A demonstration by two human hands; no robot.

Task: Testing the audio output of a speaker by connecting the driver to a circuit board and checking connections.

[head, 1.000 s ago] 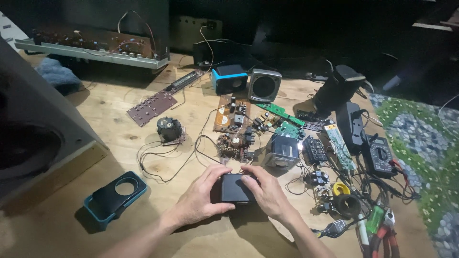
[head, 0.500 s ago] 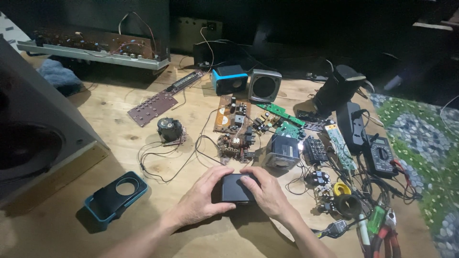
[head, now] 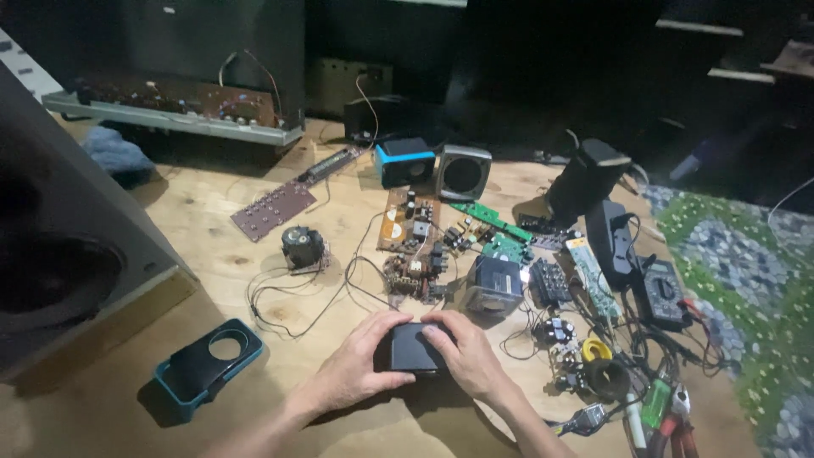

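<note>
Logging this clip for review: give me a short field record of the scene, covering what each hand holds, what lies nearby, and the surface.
left hand: left hand grips the left side of the small black box
right hand: right hand covers the box's right side
grip: both hands closed on the box, which sits low over the table
surface: wooden table
near left: teal-edged black casing with round hole
ahead: circuit boards, small blue speaker
right: multimeter, pliers

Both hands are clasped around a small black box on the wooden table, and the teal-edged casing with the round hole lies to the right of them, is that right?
Not quite. The head view shows the left hand and right hand clasping the small black box on the wooden table, but the teal-edged casing lies to their left, not right.
</note>
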